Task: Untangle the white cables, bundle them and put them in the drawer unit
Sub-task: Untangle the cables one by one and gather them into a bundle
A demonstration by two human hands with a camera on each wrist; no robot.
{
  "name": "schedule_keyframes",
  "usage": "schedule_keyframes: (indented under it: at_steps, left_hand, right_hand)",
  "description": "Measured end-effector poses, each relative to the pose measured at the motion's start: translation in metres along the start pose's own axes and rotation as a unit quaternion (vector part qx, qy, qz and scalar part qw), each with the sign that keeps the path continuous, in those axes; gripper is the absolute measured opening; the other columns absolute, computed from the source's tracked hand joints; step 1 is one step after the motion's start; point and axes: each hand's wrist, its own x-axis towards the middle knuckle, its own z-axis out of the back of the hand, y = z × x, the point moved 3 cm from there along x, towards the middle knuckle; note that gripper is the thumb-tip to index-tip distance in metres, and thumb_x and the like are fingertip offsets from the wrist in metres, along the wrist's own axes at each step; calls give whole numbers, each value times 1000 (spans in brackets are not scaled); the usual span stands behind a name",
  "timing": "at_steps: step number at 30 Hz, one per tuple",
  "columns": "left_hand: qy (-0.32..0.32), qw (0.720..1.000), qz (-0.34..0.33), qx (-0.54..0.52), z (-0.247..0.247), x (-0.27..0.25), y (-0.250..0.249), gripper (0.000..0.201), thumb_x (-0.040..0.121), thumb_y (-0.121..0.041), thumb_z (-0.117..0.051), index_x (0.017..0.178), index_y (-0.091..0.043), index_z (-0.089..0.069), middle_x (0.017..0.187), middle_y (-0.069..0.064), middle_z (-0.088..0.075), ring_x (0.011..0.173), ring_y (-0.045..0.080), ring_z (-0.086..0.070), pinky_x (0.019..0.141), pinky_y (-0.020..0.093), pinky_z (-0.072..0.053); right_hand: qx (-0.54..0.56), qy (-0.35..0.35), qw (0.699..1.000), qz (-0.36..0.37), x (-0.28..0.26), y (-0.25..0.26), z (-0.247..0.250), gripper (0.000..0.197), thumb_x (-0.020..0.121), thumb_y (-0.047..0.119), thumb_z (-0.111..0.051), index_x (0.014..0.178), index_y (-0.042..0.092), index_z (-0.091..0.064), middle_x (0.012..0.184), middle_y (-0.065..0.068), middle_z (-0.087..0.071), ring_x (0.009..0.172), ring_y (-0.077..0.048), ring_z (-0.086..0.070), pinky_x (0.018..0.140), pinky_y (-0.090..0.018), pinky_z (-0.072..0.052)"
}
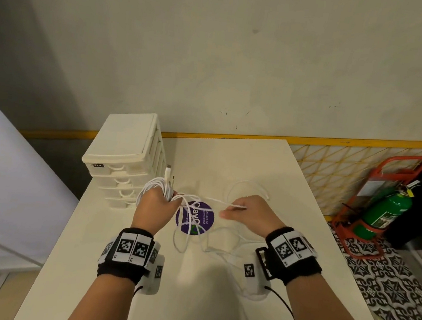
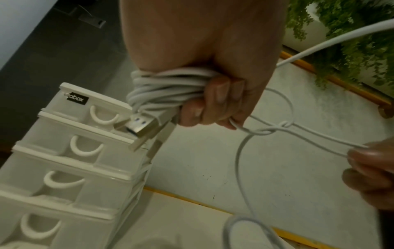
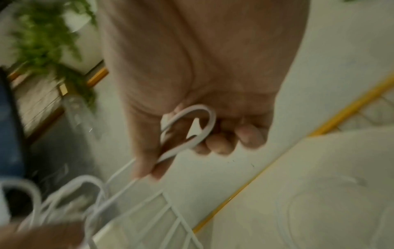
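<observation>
Wristbands (image 1: 126, 249), purple sticker (image 1: 194, 218), fire extinguisher (image 1: 383, 209)

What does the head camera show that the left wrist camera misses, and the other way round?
Only the head view shows the purple round sticker on the table, the green fire extinguisher and both wristbands.

Only the left wrist view shows the metal USB plug poking out of the bundle, a small knot in the loose strand, and green plants.

Both show the left hand gripping the coiled white cables, the right hand pinching a strand, and the drawer unit, all drawers closed.
</observation>
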Motion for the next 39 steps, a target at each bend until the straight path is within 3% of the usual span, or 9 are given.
schedule_keyframes:
  at_steps: [6, 11, 15, 19, 24, 30, 33, 35, 39]
  left_hand:
    - [4, 999, 33, -3, -2, 1, 10, 35, 81, -16, -66, 63, -11, -36, 64, 6, -41, 62, 26, -41, 56, 32, -31]
    - [38, 997, 58, -32, -12, 4, 13, 29, 83, -20, -65, 77, 3, -47, 69, 17, -48, 61, 26, -45, 54, 34, -34]
    - [49, 994, 85, -43, -24, 0, 12, 36, 82, -30, -67, 72, -4, -44, 64, 12, -47, 55, 25, -44, 53, 34, -36]
    - [33, 995, 86, -34, -26, -1, 9, 39, 82, -31, -68, 67, -11, -37, 64, 9, -45, 57, 24, -42, 52, 31, -32]
    - [0, 995, 91, -31, -22, -1, 7, 40, 82, -29, -69, 65, -11, -37, 58, 6, -46, 52, 23, -45, 49, 29, -30]
    - [-27, 996, 88, 14, -26, -5, 5, 41, 81, -31, -67, 62, -13, -36, 61, 6, -45, 63, 28, -47, 62, 30, -33]
    - [-34, 996, 84, 25, -27, -7, 3, 43, 79, -32, -68, 59, -14, -34, 59, 4, -42, 62, 27, -45, 62, 31, -33]
    - [-29, 996, 79, 18, -29, -8, 3, 44, 78, -29, -69, 59, -14, -33, 58, 4, -40, 60, 26, -42, 60, 31, -32]
    - [4, 997, 65, -48, -38, -8, 3, 41, 78, -23, -70, 61, -12, -34, 59, 9, -41, 56, 23, -39, 53, 32, -30]
  right_hand:
    - [35, -262, 963, -55, 4, -24, 31, 22, 75, 23, -73, 65, 10, -59, 66, 0, -59, 67, -17, -55, 62, -24, -40]
    - [-40, -221, 969, -104, 5, -41, 32, 24, 76, 26, -71, 94, 18, -58, 94, -2, -56, 90, -21, -57, 77, -27, -40]
    - [-35, -138, 990, 8, 7, -17, 20, 50, 78, 5, -62, 125, 17, -48, 104, 0, -46, 95, -13, -47, 83, -24, -38]
    - [54, -277, 950, 135, -3, 8, 18, 51, 71, -15, -40, 110, 13, -57, 101, -3, -54, 92, -13, -50, 83, -28, -44]
    - [-13, -430, 868, 248, -17, 28, 14, 56, 69, -6, -37, 118, 11, -58, 113, -7, -49, 107, -14, -46, 94, -23, -39]
    - [-47, -257, 906, 334, -15, 34, -13, 29, 78, 13, -41, 80, 19, -70, 71, 10, -63, 76, -8, -53, 75, -31, -40]
    - [-154, -181, 931, 275, -11, 26, -34, 33, 79, 31, -38, 75, 28, -70, 71, 11, -67, 92, -5, -54, 100, -43, -29]
    - [-212, -115, 941, 238, -9, 23, -46, 44, 83, 49, -32, 73, 28, -70, 73, 9, -68, 107, -7, -54, 114, -50, -3]
    - [-246, -72, 944, 209, -5, 24, -54, 66, 78, 70, -22, 74, 22, -68, 63, 5, -56, 78, -9, -54, 113, -44, 14]
